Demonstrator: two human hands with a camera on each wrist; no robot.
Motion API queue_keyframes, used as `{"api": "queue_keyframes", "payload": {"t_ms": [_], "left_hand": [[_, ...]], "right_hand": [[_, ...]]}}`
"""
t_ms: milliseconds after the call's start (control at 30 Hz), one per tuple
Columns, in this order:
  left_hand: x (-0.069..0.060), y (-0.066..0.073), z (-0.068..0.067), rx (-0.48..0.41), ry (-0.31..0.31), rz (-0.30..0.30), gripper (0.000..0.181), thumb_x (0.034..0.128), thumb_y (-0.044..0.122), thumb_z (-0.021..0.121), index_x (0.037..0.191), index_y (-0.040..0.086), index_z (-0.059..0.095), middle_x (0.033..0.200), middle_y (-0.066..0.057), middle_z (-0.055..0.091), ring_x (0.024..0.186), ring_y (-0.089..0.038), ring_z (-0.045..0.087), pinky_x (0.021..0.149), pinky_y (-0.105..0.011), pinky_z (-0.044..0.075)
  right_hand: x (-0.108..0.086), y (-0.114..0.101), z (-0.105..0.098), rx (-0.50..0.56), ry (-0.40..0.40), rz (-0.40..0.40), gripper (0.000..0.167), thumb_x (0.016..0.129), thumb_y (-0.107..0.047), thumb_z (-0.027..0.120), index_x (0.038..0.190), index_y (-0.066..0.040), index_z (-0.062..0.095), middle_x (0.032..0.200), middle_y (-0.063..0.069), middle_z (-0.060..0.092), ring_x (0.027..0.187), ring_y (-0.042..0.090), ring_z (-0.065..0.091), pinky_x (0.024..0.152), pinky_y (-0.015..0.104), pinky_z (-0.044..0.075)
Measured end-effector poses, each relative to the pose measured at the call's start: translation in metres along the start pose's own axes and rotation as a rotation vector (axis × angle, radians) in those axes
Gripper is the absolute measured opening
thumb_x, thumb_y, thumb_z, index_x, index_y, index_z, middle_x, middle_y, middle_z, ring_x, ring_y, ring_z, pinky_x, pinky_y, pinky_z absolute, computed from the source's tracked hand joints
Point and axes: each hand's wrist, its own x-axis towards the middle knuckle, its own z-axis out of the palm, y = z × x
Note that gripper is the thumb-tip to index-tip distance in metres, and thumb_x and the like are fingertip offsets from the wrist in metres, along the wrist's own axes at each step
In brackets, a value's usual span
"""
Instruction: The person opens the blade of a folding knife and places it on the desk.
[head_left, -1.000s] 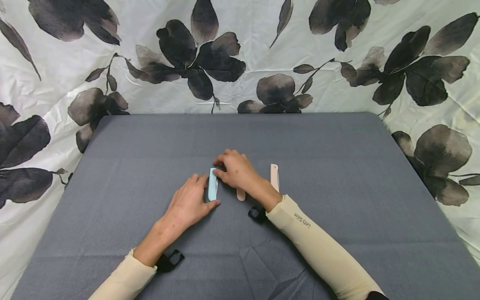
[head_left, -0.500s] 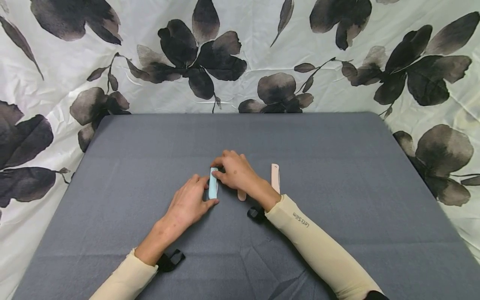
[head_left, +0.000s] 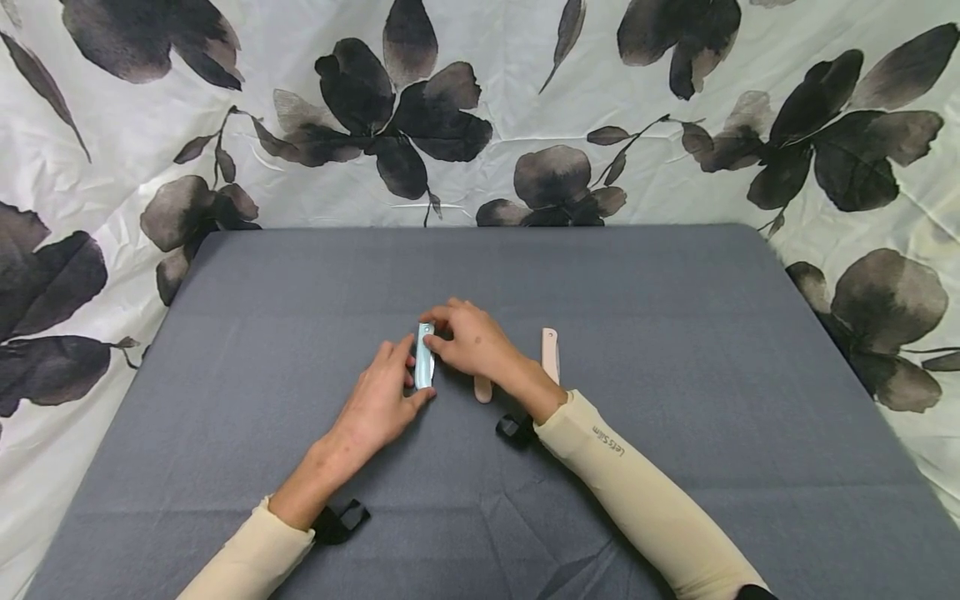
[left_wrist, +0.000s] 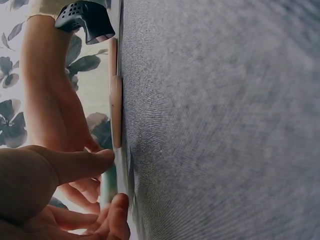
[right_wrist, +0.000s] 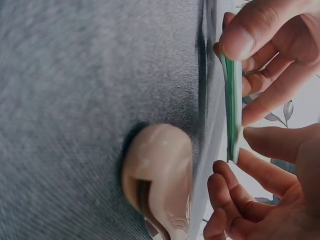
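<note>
Left hand [head_left: 377, 403]: fingers nearly closed, pinching the near end.
Blue folding knife [head_left: 423, 365]: between both hands, mid-surface [head_left: 645, 350].
Right hand [head_left: 471, 337]: fingers pinching the far end.
Pink knives: one [head_left: 482, 390] under the right hand, another [head_left: 551, 352] beyond its wrist.

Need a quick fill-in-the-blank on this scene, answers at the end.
1. In the head view, the tool pinched by the right hand is light ____.
2. The gray cloth bears ____ pink tools.
3. In the head view, the pinched tool is to the ____ of the pink tools.
4. Lettering shows on the person's ____ sleeve.

Missing words: blue; two; left; right.
</note>
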Motion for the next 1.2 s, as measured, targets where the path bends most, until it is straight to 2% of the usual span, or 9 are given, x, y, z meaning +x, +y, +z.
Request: {"api": "queue_keyframes", "payload": {"t_ms": [133, 300, 433, 500, 633, 1000, 1100, 1200], "left_hand": [[0.0019, 0.0002, -0.0007, -0.047, 0.031, 0.006, 0.076, 0.0866, 0.007, 0.084, 0.15, -0.007, 0.045, 0.115, -0.016, 0.057, 0.087, -0.02, 0.059, 0.079, -0.035, 0.052], [0.0024, -0.0011, -0.0021, -0.118, 0.059, 0.006, 0.07, 0.0861, 0.002, 0.082, 0.148, -0.006, 0.049, 0.114, -0.017, 0.055, 0.081, -0.018, 0.057, 0.073, -0.025, 0.051], [0.0029, -0.0012, -0.003, -0.171, 0.07, -0.004, 0.068, 0.0864, 0.0, 0.081, 0.147, -0.002, 0.052, 0.114, -0.017, 0.054, 0.081, -0.018, 0.057, 0.073, -0.022, 0.051], [0.0032, -0.0011, -0.0032, -0.186, 0.08, -0.004, 0.068, 0.0865, -0.001, 0.081, 0.148, -0.001, 0.051, 0.115, -0.018, 0.054, 0.081, -0.018, 0.057, 0.072, -0.022, 0.051], [0.0037, -0.0006, -0.0041, -0.203, 0.096, -0.004, 0.069, 0.0866, -0.001, 0.081, 0.149, -0.001, 0.05, 0.118, -0.018, 0.054, 0.083, -0.02, 0.058, 0.072, -0.022, 0.05], [0.0032, -0.002, -0.0055, -0.208, 0.102, -0.008, 0.07, 0.087, 0.002, 0.081, 0.149, 0.0, 0.049, 0.121, -0.017, 0.055, 0.087, -0.021, 0.056, 0.071, -0.023, 0.048], [0.003, -0.0023, -0.0061, -0.24, 0.093, -0.023, 0.067, 0.0909, 0.009, 0.08, 0.15, 0.001, 0.049, 0.123, -0.017, 0.056, 0.092, -0.022, 0.059, 0.074, -0.024, 0.051], [0.0039, -0.0019, -0.0074, -0.318, 0.08, -0.043, 0.064, 0.0965, 0.014, 0.074, 0.152, 0.002, 0.045, 0.128, -0.017, 0.057, 0.102, -0.025, 0.062, 0.083, -0.03, 0.055]], "right_hand": [[0.0015, 0.001, -0.0008, 0.105, 0.017, -0.026, 0.036, 0.101, -0.015, 0.066, 0.136, -0.009, 0.068, 0.108, 0.01, 0.067, 0.093, 0.021, 0.064, 0.08, 0.029, 0.052], [0.0002, 0.0016, -0.0011, 0.233, 0.02, -0.032, 0.039, 0.102, -0.008, 0.062, 0.14, -0.006, 0.064, 0.107, 0.011, 0.067, 0.089, 0.019, 0.062, 0.073, 0.023, 0.049], [-0.0013, 0.0014, -0.0007, 0.364, 0.007, -0.007, 0.041, 0.102, -0.005, 0.059, 0.143, -0.005, 0.061, 0.106, 0.013, 0.066, 0.084, 0.021, 0.063, 0.067, 0.025, 0.051], [-0.0016, 0.001, -0.0004, 0.447, 0.003, 0.011, 0.042, 0.102, -0.002, 0.059, 0.144, -0.005, 0.06, 0.105, 0.014, 0.064, 0.081, 0.021, 0.065, 0.066, 0.028, 0.056], [-0.0012, -0.0001, 0.0, 0.585, 0.003, 0.033, 0.045, 0.1, 0.002, 0.06, 0.145, -0.004, 0.059, 0.105, 0.016, 0.061, 0.078, 0.019, 0.067, 0.073, 0.039, 0.063], [-0.0038, -0.0016, -0.001, 0.732, -0.013, 0.066, 0.053, 0.095, 0.009, 0.06, 0.147, -0.003, 0.056, 0.103, 0.013, 0.06, 0.075, 0.015, 0.065, 0.08, 0.048, 0.064], [-0.0042, -0.0014, -0.0009, 0.754, -0.005, 0.078, 0.053, 0.094, 0.01, 0.059, 0.146, -0.003, 0.057, 0.1, 0.011, 0.059, 0.074, 0.015, 0.065, 0.077, 0.044, 0.064], [-0.004, -0.0009, -0.0004, 0.782, 0.01, 0.081, 0.056, 0.093, 0.011, 0.059, 0.147, -0.001, 0.055, 0.099, 0.011, 0.058, 0.073, 0.013, 0.065, 0.074, 0.038, 0.064]]}}
